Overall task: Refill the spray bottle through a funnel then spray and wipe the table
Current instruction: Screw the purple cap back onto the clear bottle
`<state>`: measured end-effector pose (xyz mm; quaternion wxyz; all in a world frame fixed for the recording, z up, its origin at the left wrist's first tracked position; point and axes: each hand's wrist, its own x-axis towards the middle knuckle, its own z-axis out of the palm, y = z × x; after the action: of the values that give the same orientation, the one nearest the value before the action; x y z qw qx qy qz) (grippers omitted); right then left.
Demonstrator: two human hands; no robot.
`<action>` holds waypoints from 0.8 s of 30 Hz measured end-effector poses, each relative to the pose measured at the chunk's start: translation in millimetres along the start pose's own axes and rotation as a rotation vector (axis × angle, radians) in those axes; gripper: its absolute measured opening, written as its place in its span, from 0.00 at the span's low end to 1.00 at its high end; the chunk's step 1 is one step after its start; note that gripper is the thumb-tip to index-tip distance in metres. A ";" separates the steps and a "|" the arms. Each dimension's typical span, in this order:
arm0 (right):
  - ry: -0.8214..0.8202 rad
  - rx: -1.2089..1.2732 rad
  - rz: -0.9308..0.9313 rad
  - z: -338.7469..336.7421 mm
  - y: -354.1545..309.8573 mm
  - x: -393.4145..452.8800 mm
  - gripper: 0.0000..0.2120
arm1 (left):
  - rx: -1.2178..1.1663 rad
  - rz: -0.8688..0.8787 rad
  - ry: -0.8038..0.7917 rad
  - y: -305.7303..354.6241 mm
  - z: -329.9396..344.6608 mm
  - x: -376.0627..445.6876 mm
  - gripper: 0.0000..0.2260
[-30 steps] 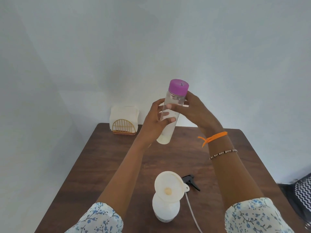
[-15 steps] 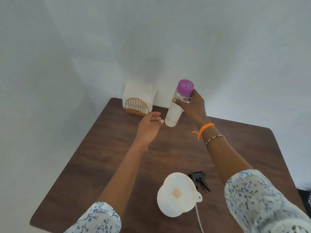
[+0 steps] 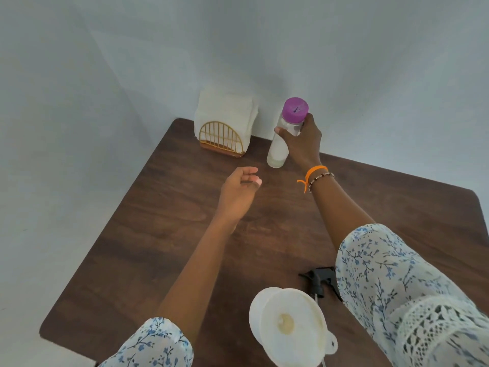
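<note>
The bottle [image 3: 282, 139] with the purple cap [image 3: 295, 108] now stands at the table's [image 3: 164, 234] far edge, just right of the napkin holder [image 3: 222, 140]. A second ago it was up in both hands. The right hand [image 3: 304, 141], arm stretched out, grips it just under the cap. The left hand [image 3: 239, 193] has let go and hovers, fingers loose, holding nothing. No readable label anywhere. The funnel [image 3: 291, 327] sits in the spray bottle near me, with the black sprayer [image 3: 317, 280] lying beside it.
</note>
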<state>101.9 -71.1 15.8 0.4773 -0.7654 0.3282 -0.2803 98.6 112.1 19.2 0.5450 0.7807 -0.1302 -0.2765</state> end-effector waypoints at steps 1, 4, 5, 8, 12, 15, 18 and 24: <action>-0.003 -0.007 0.002 1.2 2.2 2.2 0.23 | -0.003 -0.005 0.000 -1.7 1.1 0.6 0.11; -0.007 -0.023 -0.006 4.2 7.4 8.0 0.23 | -0.019 -0.017 -0.003 -6.0 4.4 1.0 0.11; -0.011 -0.027 -0.008 4.9 7.9 9.9 0.23 | -0.023 -0.020 -0.007 -7.5 5.5 0.7 0.11; -0.024 -0.034 -0.009 8.4 9.5 14.5 0.23 | -0.027 -0.040 -0.019 -10.8 7.6 -0.5 0.11; -0.028 -0.038 -0.011 12.6 11.1 17.7 0.23 | -0.034 -0.065 -0.022 -15.6 9.1 -0.7 0.11; -0.017 -0.042 -0.009 15.1 11.6 18.9 0.23 | -0.044 -0.067 -0.020 -18.3 8.6 -0.7 0.11; -0.010 -0.049 -0.002 17.0 11.4 19.6 0.23 | -0.050 -0.072 -0.019 -18.3 7.9 -1.2 0.10; -0.031 -0.083 0.011 18.9 9.4 19.9 0.25 | -0.053 -0.072 -0.029 -14.9 8.1 -2.8 0.11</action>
<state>126.3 -79.2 2.3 0.4517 -0.7871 0.3364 -0.2516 90.2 112.8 4.2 0.5535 0.7660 -0.1025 -0.3103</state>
